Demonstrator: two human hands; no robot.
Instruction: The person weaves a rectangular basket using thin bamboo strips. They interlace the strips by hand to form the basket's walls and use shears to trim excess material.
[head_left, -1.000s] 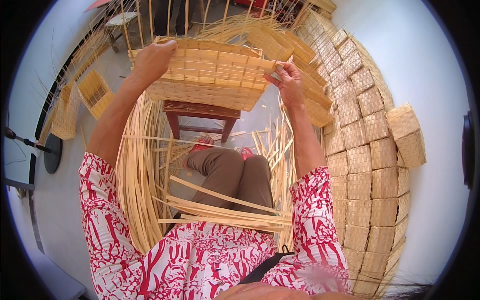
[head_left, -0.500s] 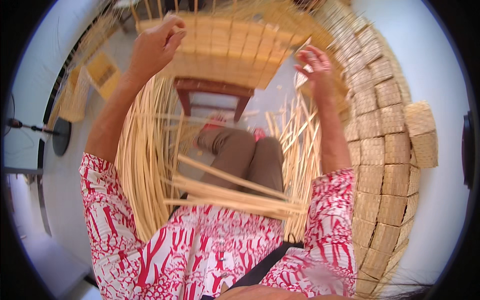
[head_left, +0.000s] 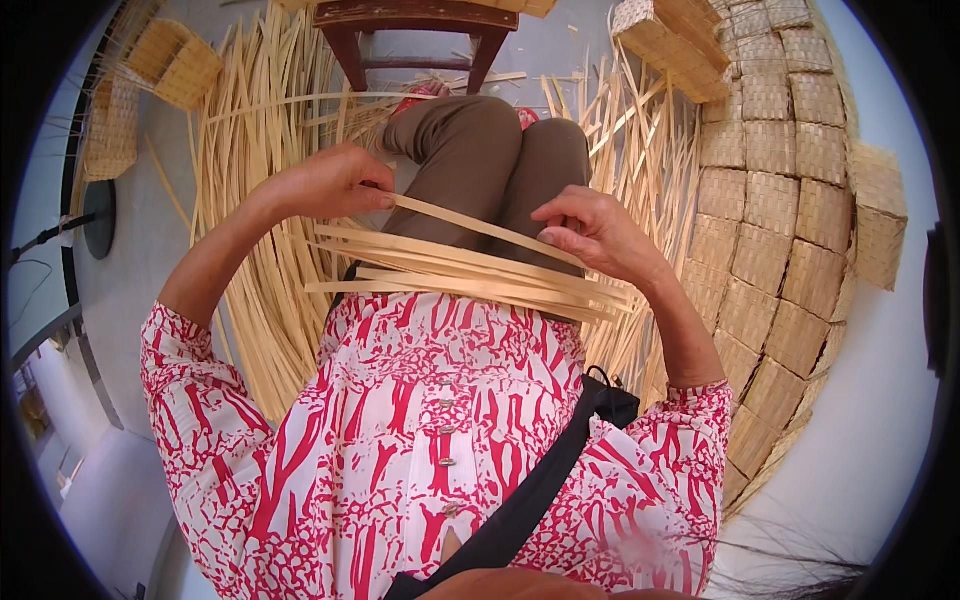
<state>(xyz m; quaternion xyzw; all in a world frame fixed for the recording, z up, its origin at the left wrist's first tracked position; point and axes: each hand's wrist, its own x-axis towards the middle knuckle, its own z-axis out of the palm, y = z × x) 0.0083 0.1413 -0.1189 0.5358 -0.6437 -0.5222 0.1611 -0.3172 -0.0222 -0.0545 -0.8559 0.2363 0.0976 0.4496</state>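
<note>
Across my lap lies a loose sheaf of pale, flat bamboo-like strips (head_left: 450, 262). One single strip (head_left: 465, 219) is raised at its left end, pinched between the thumb and fingers of my left hand (head_left: 340, 182). It slants down to the right above the sheaf. My right hand (head_left: 603, 232) hovers over that strip's right part, fingers curved and thumb apart from them. Whether its thumb touches the strip is hard to tell. Just the lower edge of a woven piece (head_left: 535, 6) shows at the top, on a red-brown wooden stool (head_left: 415, 17).
Long strips (head_left: 270, 210) lie in a thick heap on my left, with more strips (head_left: 625, 140) to my right. Stacked woven baskets (head_left: 765, 260) line the right wall. Another woven basket (head_left: 180, 65) sits at the far left, near a black round stand base (head_left: 98, 220).
Both hands have come back from beside the woven piece to my lap. The left now grips one strip's end. The view has tilted down, leaving most of the woven piece out of sight.
</note>
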